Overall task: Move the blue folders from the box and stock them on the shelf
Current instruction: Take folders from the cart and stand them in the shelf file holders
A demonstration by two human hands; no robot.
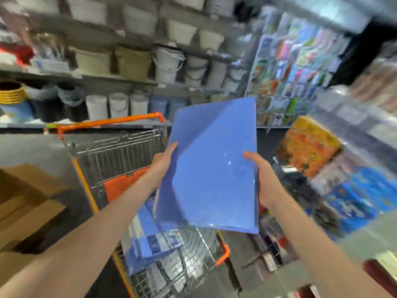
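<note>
So I had both arms stretched out in front of me with a stack of blue folders [212,168] held up in the air between my hands. My left hand [163,166] gripped the left edge, its fingers [173,147] running up along the side of the stack. My right hand [265,179] clamped the right edge, with the thumb on the top face and the rest of the fingers hidden under it. The stack was tilted, with its far end higher and leaning a bit to the right, and the glossy cover caught some glare. It hung right above a wire shopping cart [120,155] with an orange handle [111,122] and an orange flap [122,183] inside. A second pile of blue folders [150,239] lay down in the cart, just below the ones I held and partly covered by my left forearm. Cardboard boxes [25,201] sat to the left of the cart. Behind the cart were shelves [96,79] packed with white and beige buckets [168,65], and to the right of them a rack of colourful packets [296,67]. Off to my right sat some orange patterned wrap [307,145] and blue patterned stuff [361,194], all too blurry to tell more.
</note>
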